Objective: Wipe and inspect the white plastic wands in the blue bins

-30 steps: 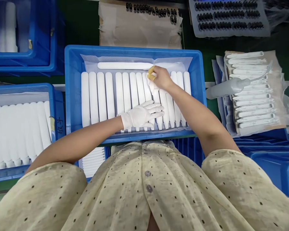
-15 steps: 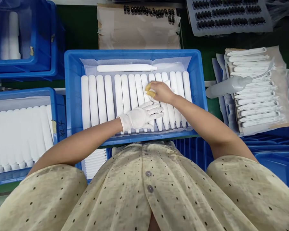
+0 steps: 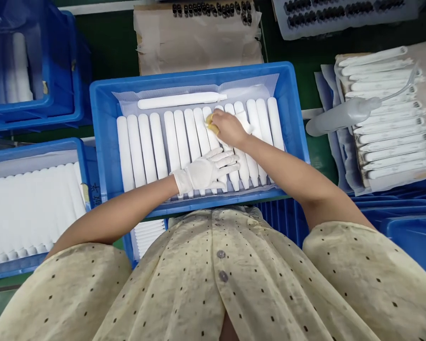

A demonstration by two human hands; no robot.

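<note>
A blue bin (image 3: 199, 72) holds a row of white handle-like tubes (image 3: 149, 147) with tapered near ends, and one more tube (image 3: 179, 100) lies crosswise behind them. My left hand (image 3: 206, 173), in a white glove, rests flat over the near part of the row with its fingers spread. Above it, my bare right hand (image 3: 230, 128) is closed on a white cloth (image 3: 246, 124) that partly shows beside the palm. Yellow finger cots (image 3: 212, 124) cover the fingertips, which are at the upper part of a tube. The hand hides most of the cloth.
To the right, a squeeze bottle (image 3: 341, 116) lies against a board of white tubes (image 3: 394, 128). More blue bins (image 3: 39, 113) stand at the left. Behind are a paper-covered board (image 3: 199, 42) with small black parts (image 3: 213, 9) and a tray of black parts (image 3: 341, 19).
My right hand has shifted slightly left and up along the tubes. The left hand stays almost in place. The whole view has tilted a little.
</note>
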